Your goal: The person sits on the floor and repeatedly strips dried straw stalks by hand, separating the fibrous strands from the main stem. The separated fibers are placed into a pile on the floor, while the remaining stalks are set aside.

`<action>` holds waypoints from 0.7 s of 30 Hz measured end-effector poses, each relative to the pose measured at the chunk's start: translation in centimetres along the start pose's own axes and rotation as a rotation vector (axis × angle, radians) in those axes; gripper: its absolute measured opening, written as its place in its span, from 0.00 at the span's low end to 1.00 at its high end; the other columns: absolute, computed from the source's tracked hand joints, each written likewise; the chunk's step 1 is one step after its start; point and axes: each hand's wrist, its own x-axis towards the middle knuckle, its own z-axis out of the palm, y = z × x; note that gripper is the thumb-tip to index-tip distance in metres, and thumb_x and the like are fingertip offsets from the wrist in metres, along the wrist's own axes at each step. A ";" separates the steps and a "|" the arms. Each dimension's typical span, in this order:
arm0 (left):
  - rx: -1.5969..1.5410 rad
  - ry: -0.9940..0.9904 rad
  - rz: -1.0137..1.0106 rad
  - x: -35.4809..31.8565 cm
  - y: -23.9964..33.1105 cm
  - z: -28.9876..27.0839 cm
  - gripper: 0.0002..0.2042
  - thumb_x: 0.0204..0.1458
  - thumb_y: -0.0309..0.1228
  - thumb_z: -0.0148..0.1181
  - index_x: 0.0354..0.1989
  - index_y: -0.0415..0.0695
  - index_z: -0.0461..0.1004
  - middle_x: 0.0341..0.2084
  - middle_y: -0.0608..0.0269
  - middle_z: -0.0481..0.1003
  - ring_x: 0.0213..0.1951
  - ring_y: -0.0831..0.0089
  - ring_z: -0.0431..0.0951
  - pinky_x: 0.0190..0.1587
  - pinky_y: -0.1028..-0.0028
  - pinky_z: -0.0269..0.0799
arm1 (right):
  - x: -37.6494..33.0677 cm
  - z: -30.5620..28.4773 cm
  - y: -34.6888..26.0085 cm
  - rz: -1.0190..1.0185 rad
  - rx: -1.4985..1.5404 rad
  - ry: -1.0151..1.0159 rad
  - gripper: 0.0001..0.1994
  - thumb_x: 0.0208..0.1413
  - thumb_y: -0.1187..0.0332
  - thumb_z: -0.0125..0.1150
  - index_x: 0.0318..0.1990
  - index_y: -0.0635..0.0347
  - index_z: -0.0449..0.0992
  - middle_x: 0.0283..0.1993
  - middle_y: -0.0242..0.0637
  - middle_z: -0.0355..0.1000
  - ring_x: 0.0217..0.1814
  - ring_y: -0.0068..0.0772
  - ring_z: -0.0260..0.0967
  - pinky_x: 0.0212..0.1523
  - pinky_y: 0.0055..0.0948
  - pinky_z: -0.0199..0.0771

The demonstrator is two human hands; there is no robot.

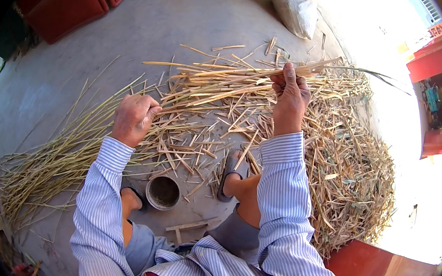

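Observation:
My right hand (292,94) is raised over the straw, with thumb and fingers pinched on a dry plant stalk (317,68). The stalk's pale, papery leaf and thin dark tip stretch out to the right. My left hand (135,120) is closed in a fist, lower and to the left; what its fingers hold, if anything, is hidden. Between and beyond both hands lies a loose bundle of yellow-brown dry stalks (210,85). Long, thin greenish stems (51,166) fan out on the floor to the left of my left hand.
A wide heap of dry leaf scraps (347,167) covers the floor at right. Near my feet stand a round bowl (163,192) with a dark inside and a small wooden frame (193,225). Red padded seats (65,0) and a whitish sack (295,8) are at the back.

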 end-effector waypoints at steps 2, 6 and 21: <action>0.006 -0.015 0.021 0.0 0.1 -0.1 0.07 0.48 0.33 0.65 0.28 0.45 0.74 0.21 0.60 0.73 0.28 0.59 0.73 0.34 0.61 0.64 | 0.3 -0.7 -0.2 0.039 0.014 0.004 0.12 0.59 0.61 0.63 0.38 0.62 0.76 0.34 0.36 0.77 0.33 0.22 0.75 0.33 0.18 0.74; 0.029 -0.033 0.062 0.4 0.7 0.3 0.07 0.49 0.33 0.64 0.28 0.45 0.73 0.21 0.60 0.73 0.28 0.59 0.73 0.34 0.62 0.63 | -1.7 0.2 -0.6 0.233 0.108 -0.375 0.15 0.61 0.63 0.61 0.50 0.64 0.72 0.45 0.39 0.76 0.46 0.25 0.75 0.42 0.20 0.76; -0.472 -0.180 -0.157 3.7 5.6 1.8 0.09 0.52 0.30 0.64 0.34 0.37 0.77 0.27 0.56 0.80 0.29 0.68 0.79 0.34 0.69 0.73 | -3.9 1.0 -0.5 0.266 0.078 -0.520 0.11 0.62 0.63 0.59 0.43 0.60 0.76 0.41 0.36 0.78 0.42 0.23 0.75 0.43 0.22 0.74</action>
